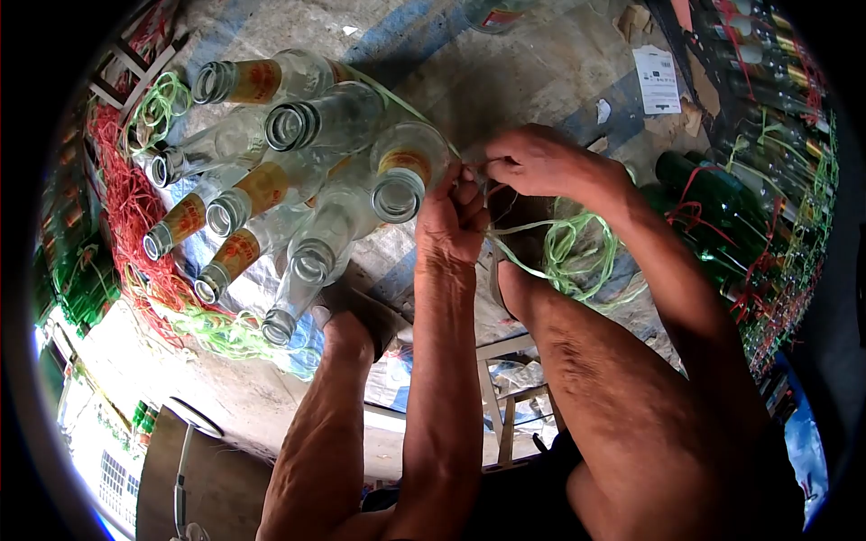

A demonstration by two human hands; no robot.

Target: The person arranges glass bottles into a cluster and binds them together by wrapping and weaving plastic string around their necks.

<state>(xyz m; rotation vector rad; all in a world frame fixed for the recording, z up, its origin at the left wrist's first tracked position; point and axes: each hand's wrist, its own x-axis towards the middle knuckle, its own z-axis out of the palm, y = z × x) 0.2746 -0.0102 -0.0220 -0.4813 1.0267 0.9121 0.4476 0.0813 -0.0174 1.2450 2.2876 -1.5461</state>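
Several clear glass bottles (338,113) with orange-yellow labels stand close together, their mouths toward me. A light green plastic string (397,99) runs around the far side of the cluster to my hands. My left hand (456,212) is closed beside the nearest right bottle (397,185), its fingers pinching the string. Just to the right, my right hand (546,162) is closed with thumb and forefinger together by the same string; the exact grip is partly hidden. A loose coil of green string (577,257) trails below my right hand.
Red string (135,216) lies in a heap at the left, with more green string (167,104) near it. Stacked green bottles (713,212) tied with red string fill the right side. A white printed paper (657,79) lies on the floor. My knees frame the work area.
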